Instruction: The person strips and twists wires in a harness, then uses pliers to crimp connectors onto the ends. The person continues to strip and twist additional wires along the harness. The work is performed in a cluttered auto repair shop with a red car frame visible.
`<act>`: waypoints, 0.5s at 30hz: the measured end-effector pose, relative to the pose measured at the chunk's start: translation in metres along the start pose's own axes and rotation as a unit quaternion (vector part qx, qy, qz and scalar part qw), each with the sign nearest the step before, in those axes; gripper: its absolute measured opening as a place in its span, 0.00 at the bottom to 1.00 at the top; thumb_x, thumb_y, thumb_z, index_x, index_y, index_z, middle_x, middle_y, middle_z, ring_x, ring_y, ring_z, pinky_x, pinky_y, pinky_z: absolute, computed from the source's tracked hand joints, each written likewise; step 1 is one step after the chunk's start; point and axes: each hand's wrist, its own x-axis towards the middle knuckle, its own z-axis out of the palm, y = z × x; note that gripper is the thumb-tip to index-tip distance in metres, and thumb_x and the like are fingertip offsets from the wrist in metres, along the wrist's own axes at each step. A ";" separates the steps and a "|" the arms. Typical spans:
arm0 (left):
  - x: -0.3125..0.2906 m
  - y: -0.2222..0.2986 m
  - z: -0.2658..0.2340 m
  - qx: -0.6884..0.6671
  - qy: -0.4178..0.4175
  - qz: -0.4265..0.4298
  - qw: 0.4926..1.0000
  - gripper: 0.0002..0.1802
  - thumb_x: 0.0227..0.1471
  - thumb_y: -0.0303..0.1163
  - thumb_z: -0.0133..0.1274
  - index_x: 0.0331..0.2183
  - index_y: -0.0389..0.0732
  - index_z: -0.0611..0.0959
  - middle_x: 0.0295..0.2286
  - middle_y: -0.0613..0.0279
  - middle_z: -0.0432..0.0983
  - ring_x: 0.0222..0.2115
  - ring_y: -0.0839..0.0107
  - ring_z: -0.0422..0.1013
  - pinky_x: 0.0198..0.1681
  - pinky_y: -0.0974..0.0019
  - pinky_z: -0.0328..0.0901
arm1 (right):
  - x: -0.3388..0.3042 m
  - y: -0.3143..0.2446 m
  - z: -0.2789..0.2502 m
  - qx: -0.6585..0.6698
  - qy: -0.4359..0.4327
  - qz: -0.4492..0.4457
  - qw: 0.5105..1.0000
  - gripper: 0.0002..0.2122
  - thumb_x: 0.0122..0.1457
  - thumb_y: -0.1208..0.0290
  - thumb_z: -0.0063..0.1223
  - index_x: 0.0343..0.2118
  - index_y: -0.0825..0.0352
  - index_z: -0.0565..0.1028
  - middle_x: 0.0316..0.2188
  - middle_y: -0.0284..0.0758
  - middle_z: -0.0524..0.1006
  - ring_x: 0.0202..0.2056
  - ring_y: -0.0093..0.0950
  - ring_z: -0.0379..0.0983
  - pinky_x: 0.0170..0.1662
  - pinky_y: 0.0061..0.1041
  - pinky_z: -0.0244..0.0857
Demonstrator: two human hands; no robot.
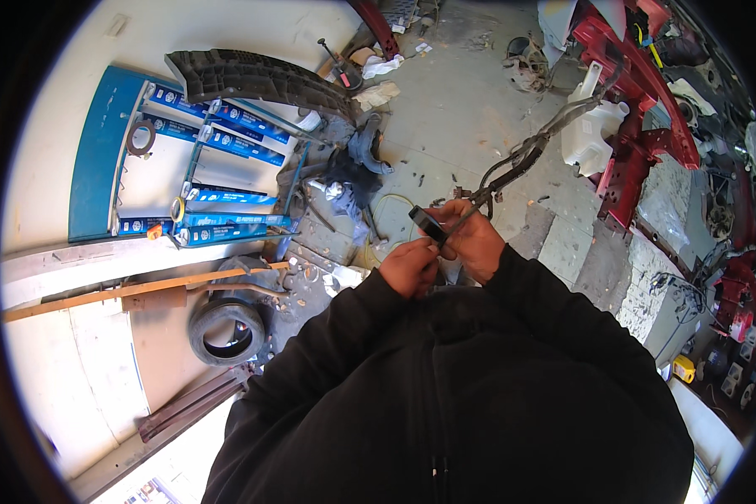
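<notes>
Concrete floor; both hands (445, 248) hold black wire harness (521, 155) w/ connector.

A small black connector block (427, 224) sits tilted between both hands, pinched at chest height. From it a bundle of dark cables, the wiring harness (521, 155), runs up and right toward the red car frame.

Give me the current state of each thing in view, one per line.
Left hand: closed on black connector.
Right hand: gripping wiring harness.
Black connector: held, raised.
Wiring harness: trailing up from the hands.
Small tyre: lying flat on floor.
White reservoir: beside red car frame.
</notes>
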 end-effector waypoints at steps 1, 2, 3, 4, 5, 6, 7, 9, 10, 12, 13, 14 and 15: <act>0.000 -0.001 0.000 0.005 0.009 -0.003 1.000 0.11 0.68 0.37 0.46 0.36 0.43 0.79 0.18 0.71 0.64 0.15 0.77 0.57 0.19 0.67 0.56 | 0.001 -0.001 0.004 -0.016 0.016 0.001 1.000 0.18 0.67 0.83 0.48 0.59 0.64 0.67 0.55 0.37 0.78 0.45 0.28 0.79 0.46 0.28 0.72; 0.000 -0.003 -0.001 0.010 0.017 -0.005 1.000 0.10 0.68 0.36 0.46 0.39 0.43 0.80 0.18 0.71 0.63 0.15 0.77 0.57 0.19 0.68 0.56 | 0.001 -0.002 0.007 -0.022 0.024 0.004 0.999 0.17 0.67 0.83 0.47 0.58 0.64 0.67 0.55 0.37 0.78 0.45 0.28 0.78 0.47 0.28 0.72; 0.000 -0.005 -0.002 0.017 0.029 -0.012 0.999 0.11 0.68 0.36 0.46 0.42 0.43 0.81 0.18 0.70 0.62 0.15 0.77 0.57 0.19 0.68 0.55 | 0.001 -0.005 0.009 -0.020 0.021 -0.005 1.000 0.17 0.67 0.83 0.46 0.57 0.64 0.68 0.56 0.37 0.77 0.46 0.28 0.78 0.47 0.28 0.72; 0.000 -0.006 -0.002 0.016 0.035 -0.008 0.999 0.12 0.68 0.35 0.46 0.45 0.43 0.82 0.18 0.70 0.62 0.15 0.77 0.57 0.19 0.68 0.55 | 0.000 -0.009 0.011 -0.032 0.036 0.026 0.999 0.16 0.67 0.82 0.46 0.56 0.64 0.69 0.56 0.37 0.77 0.48 0.28 0.78 0.47 0.29 0.73; 0.001 -0.008 -0.001 0.053 0.042 0.030 0.997 0.13 0.68 0.35 0.46 0.49 0.43 0.81 0.18 0.69 0.63 0.16 0.76 0.59 0.20 0.67 0.57 | -0.003 -0.016 0.012 -0.035 0.041 0.044 0.998 0.14 0.67 0.81 0.46 0.55 0.64 0.69 0.57 0.37 0.77 0.49 0.28 0.77 0.48 0.29 0.73; 0.002 -0.009 0.000 0.082 0.044 0.079 0.992 0.16 0.68 0.34 0.47 0.53 0.43 0.80 0.18 0.69 0.65 0.16 0.75 0.61 0.20 0.66 0.59 | -0.006 -0.024 0.013 -0.036 0.052 0.064 0.996 0.13 0.67 0.80 0.45 0.54 0.63 0.70 0.57 0.38 0.77 0.50 0.28 0.77 0.48 0.30 0.73; 0.004 -0.010 0.001 0.109 0.047 0.123 0.985 0.20 0.68 0.34 0.47 0.57 0.42 0.79 0.19 0.68 0.67 0.16 0.74 0.63 0.20 0.65 0.61 | -0.011 -0.032 0.014 -0.104 0.069 0.082 0.989 0.12 0.69 0.76 0.46 0.53 0.63 0.70 0.55 0.37 0.77 0.50 0.28 0.76 0.47 0.30 0.74; 0.006 -0.008 0.006 0.291 0.086 0.300 0.904 0.24 0.68 0.32 0.47 0.63 0.39 0.73 0.20 0.64 0.73 0.17 0.65 0.68 0.24 0.59 0.66 | -0.024 -0.049 0.018 -0.231 0.107 0.116 0.960 0.10 0.71 0.69 0.47 0.51 0.63 0.72 0.52 0.35 0.77 0.50 0.27 0.76 0.45 0.31 0.76; 0.005 -0.007 0.008 0.373 0.100 0.360 0.849 0.26 0.67 0.31 0.48 0.64 0.39 0.72 0.20 0.61 0.75 0.18 0.61 0.71 0.26 0.56 0.67 | -0.030 -0.057 0.019 -0.187 0.117 0.118 0.968 0.11 0.72 0.65 0.47 0.51 0.63 0.72 0.50 0.35 0.76 0.49 0.27 0.76 0.44 0.32 0.76; 0.000 -0.003 0.012 0.465 0.119 0.320 0.817 0.27 0.66 0.30 0.48 0.65 0.39 0.71 0.22 0.54 0.79 0.21 0.52 0.75 0.29 0.51 0.70 | -0.042 -0.070 0.023 -0.106 0.159 0.133 0.973 0.14 0.73 0.57 0.47 0.50 0.62 0.72 0.46 0.33 0.76 0.46 0.27 0.75 0.41 0.32 0.77; -0.005 -0.001 0.014 0.509 0.129 0.299 0.797 0.28 0.66 0.29 0.49 0.65 0.40 0.71 0.23 0.49 0.80 0.23 0.47 0.77 0.31 0.49 0.71 | -0.043 -0.070 0.027 -0.152 0.157 0.139 0.966 0.19 0.73 0.49 0.46 0.47 0.62 0.74 0.40 0.31 0.74 0.42 0.26 0.75 0.38 0.31 0.77; -0.008 0.001 0.016 0.534 0.130 0.280 0.787 0.26 0.65 0.30 0.48 0.63 0.42 0.74 0.24 0.46 0.81 0.25 0.45 0.77 0.31 0.47 0.71 | -0.044 -0.071 0.029 -0.192 0.125 0.152 0.961 0.19 0.73 0.48 0.47 0.46 0.63 0.74 0.40 0.31 0.75 0.41 0.26 0.75 0.38 0.31 0.77; -0.010 0.003 0.018 0.558 0.135 0.271 0.773 0.24 0.65 0.32 0.48 0.61 0.44 0.76 0.25 0.43 0.81 0.27 0.42 0.77 0.31 0.46 0.71 | -0.044 -0.071 0.030 -0.232 0.110 0.179 0.950 0.19 0.72 0.48 0.48 0.45 0.63 0.74 0.39 0.31 0.75 0.39 0.25 0.75 0.38 0.31 0.77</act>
